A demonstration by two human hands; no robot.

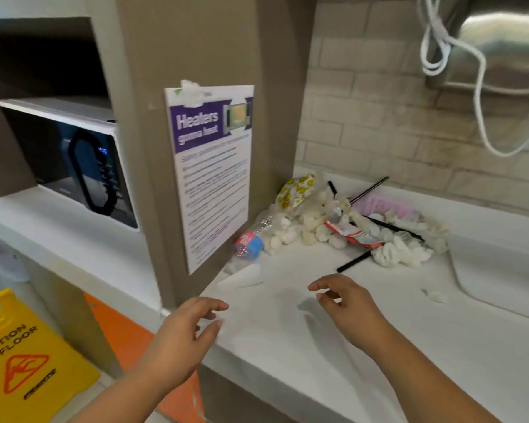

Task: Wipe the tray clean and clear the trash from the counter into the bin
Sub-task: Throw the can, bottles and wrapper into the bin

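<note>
A white counter (379, 346) runs below a tiled wall; a heap of trash (348, 227), made of tissues, wrappers and black straws, lies in its back corner; the left hand (177, 340) and right hand (348, 309) hover nearer its front, fingers loosely curled, holding nothing; a crushed bottle (251, 239) lies at the heap's left.

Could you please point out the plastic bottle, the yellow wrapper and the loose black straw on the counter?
Bottle (248, 243): head view, on its red and blue label.
Yellow wrapper (293, 190): head view, on its printed middle.
Loose straw (353, 261): head view, at mid-length.
</note>
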